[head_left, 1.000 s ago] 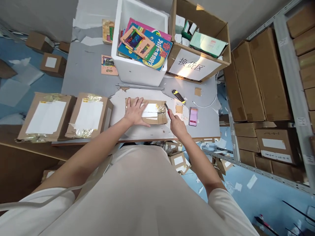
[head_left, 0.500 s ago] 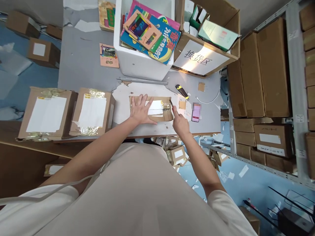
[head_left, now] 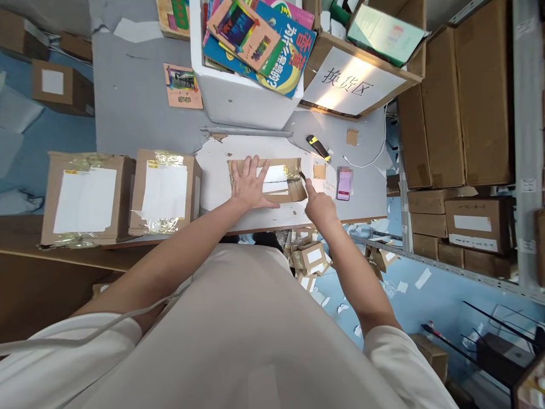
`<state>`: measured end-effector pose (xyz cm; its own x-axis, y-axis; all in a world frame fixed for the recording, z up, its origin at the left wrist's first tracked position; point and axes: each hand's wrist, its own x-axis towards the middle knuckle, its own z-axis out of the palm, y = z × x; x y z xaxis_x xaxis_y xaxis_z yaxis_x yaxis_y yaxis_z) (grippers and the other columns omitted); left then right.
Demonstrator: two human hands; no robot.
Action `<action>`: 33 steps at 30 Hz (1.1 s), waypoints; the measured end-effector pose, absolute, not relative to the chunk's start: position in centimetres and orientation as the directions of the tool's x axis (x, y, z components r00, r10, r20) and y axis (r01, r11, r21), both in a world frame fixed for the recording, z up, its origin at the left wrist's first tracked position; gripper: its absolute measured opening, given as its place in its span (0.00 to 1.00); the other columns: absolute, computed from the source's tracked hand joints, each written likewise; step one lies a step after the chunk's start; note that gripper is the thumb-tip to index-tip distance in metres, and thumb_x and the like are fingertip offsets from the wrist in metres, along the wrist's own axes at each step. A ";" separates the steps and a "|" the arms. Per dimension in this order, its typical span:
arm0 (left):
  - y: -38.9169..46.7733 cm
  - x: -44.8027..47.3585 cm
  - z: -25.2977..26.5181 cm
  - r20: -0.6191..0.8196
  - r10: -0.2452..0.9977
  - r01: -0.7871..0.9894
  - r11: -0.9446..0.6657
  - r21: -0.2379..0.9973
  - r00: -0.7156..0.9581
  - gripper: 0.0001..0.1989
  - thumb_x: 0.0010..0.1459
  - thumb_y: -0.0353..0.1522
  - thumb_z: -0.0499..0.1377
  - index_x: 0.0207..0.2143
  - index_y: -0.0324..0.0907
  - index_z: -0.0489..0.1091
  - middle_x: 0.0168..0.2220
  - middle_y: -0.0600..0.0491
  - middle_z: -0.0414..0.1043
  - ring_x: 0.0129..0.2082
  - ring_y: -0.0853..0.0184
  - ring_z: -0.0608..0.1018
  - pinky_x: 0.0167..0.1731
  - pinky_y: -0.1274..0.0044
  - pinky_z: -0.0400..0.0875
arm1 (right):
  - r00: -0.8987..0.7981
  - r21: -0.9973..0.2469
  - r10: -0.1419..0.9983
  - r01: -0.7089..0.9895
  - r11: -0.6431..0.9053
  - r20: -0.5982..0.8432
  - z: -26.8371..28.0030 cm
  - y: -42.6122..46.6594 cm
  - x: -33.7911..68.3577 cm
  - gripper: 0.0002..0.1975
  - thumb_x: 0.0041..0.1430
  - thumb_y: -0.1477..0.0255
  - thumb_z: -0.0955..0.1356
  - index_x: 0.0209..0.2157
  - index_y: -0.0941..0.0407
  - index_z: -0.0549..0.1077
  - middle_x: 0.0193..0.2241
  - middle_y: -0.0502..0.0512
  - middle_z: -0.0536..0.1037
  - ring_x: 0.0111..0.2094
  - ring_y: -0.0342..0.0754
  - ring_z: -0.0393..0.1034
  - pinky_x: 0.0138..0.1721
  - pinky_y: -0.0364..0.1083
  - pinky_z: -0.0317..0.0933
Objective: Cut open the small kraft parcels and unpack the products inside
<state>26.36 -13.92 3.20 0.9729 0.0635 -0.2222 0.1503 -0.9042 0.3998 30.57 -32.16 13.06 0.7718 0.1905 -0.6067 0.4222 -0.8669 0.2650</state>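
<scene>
A flat cardboard box (head_left: 293, 195) lies on the white-covered part of the table, bearing a white label (head_left: 275, 176) and clear tape. My left hand (head_left: 250, 184) rests on its left part, palm down with fingers spread. A dark line runs lengthwise across the label and the tape. My right hand (head_left: 320, 205) is closed around a slim dark knife (head_left: 302, 175), its index finger stretched along it. The knife's tip is at the right end of the box; most of its handle is hidden in the hand.
A black-and-yellow utility knife (head_left: 318, 147) and a phone (head_left: 344, 183) lie to the right. Two taped boxes (head_left: 196, 196) stand at left. Behind are a white foam bin (head_left: 247, 105) of books and an open carton (head_left: 361, 105). Shelving (head_left: 525, 170) stands at far right.
The view has shifted slightly. The knife in my right hand now slants differently at the box's right end. My left hand stays spread on the box.
</scene>
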 end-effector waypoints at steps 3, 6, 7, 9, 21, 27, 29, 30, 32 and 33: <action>-14.1 26.4 3.3 -0.232 0.076 0.166 -0.902 0.399 0.970 0.66 0.37 0.64 0.58 0.69 0.38 0.35 0.70 0.38 0.31 0.66 0.36 0.30 0.57 0.49 0.17 | 0.773 0.262 0.179 0.408 -0.874 -0.608 13.2 -31.8 30.4 0.38 0.62 0.79 0.59 0.68 0.57 0.34 0.42 0.70 0.76 0.44 0.57 0.74 0.41 0.49 0.65; -14.2 26.4 3.3 -0.238 0.079 0.171 -0.903 0.395 0.968 0.66 0.37 0.64 0.58 0.69 0.38 0.34 0.70 0.37 0.31 0.67 0.38 0.30 0.57 0.48 0.18 | 0.757 0.265 0.155 0.401 -0.877 -0.635 13.8 -31.8 29.8 0.37 0.62 0.77 0.59 0.68 0.57 0.37 0.42 0.70 0.76 0.45 0.57 0.73 0.42 0.49 0.65; -14.2 26.3 3.3 -0.236 0.079 0.171 -0.902 0.396 0.968 0.66 0.37 0.64 0.58 0.69 0.38 0.34 0.70 0.37 0.31 0.67 0.38 0.30 0.57 0.48 0.18 | 0.747 0.267 0.146 0.403 -0.875 -0.648 14.1 -31.9 29.6 0.37 0.62 0.76 0.60 0.68 0.57 0.39 0.43 0.71 0.76 0.46 0.58 0.73 0.42 0.49 0.65; -14.2 26.3 3.2 -0.228 0.081 0.169 -0.901 0.400 0.970 0.67 0.36 0.64 0.58 0.69 0.38 0.34 0.70 0.37 0.31 0.66 0.37 0.30 0.57 0.47 0.18 | 0.728 0.266 0.142 0.414 -0.870 -0.671 14.7 -31.9 29.6 0.37 0.61 0.75 0.61 0.68 0.56 0.41 0.45 0.71 0.76 0.48 0.58 0.72 0.43 0.49 0.64; -14.0 26.3 3.0 -0.196 0.082 0.152 -0.914 0.377 0.977 0.67 0.35 0.65 0.57 0.69 0.39 0.36 0.69 0.34 0.33 0.67 0.39 0.37 0.58 0.46 0.20 | 0.684 0.167 0.226 0.458 -0.873 -0.694 15.8 -36.4 29.0 0.36 0.60 0.77 0.59 0.68 0.49 0.45 0.44 0.65 0.78 0.43 0.60 0.74 0.37 0.49 0.64; -15.2 26.8 3.6 -0.191 0.205 0.261 -0.903 0.342 0.960 0.68 0.33 0.67 0.55 0.68 0.37 0.39 0.68 0.32 0.38 0.66 0.36 0.41 0.58 0.45 0.28 | 0.874 -0.507 0.252 0.008 -0.862 -0.415 11.9 -40.9 27.0 0.30 0.64 0.69 0.56 0.66 0.55 0.43 0.46 0.62 0.77 0.40 0.51 0.76 0.37 0.48 0.68; -16.3 27.2 4.0 -0.200 0.340 0.389 -0.866 0.314 0.919 0.68 0.33 0.67 0.55 0.68 0.36 0.38 0.68 0.30 0.39 0.66 0.35 0.43 0.57 0.44 0.32 | 0.872 -0.752 0.211 -0.233 -0.617 -0.443 8.5 -39.6 26.8 0.23 0.64 0.67 0.56 0.59 0.55 0.55 0.49 0.62 0.74 0.38 0.48 0.76 0.35 0.46 0.69; -16.8 27.4 4.2 -0.206 0.399 0.446 -0.845 0.295 0.893 0.68 0.34 0.67 0.55 0.68 0.35 0.38 0.67 0.29 0.40 0.65 0.35 0.43 0.57 0.44 0.35 | 0.861 -0.809 0.188 -0.339 -0.480 -0.472 6.8 -38.6 26.8 0.19 0.62 0.67 0.58 0.54 0.55 0.59 0.49 0.61 0.74 0.37 0.46 0.76 0.34 0.46 0.69; -17.4 27.4 4.6 -0.205 0.461 0.502 -0.823 0.265 0.864 0.65 0.38 0.66 0.54 0.68 0.34 0.39 0.66 0.28 0.42 0.64 0.34 0.47 0.56 0.46 0.42 | 0.837 -0.848 0.170 -0.482 -0.219 -0.519 4.0 -36.2 27.2 0.14 0.58 0.69 0.62 0.46 0.54 0.62 0.43 0.57 0.76 0.30 0.44 0.74 0.30 0.45 0.69; -17.4 27.2 4.8 -0.201 0.469 0.508 -0.823 0.255 0.860 0.62 0.41 0.65 0.53 0.68 0.35 0.41 0.65 0.28 0.46 0.63 0.34 0.51 0.55 0.47 0.46 | 0.830 -0.852 0.189 -0.512 -0.114 -0.524 3.0 -35.1 27.6 0.13 0.56 0.70 0.63 0.44 0.54 0.63 0.39 0.54 0.76 0.27 0.43 0.73 0.28 0.44 0.69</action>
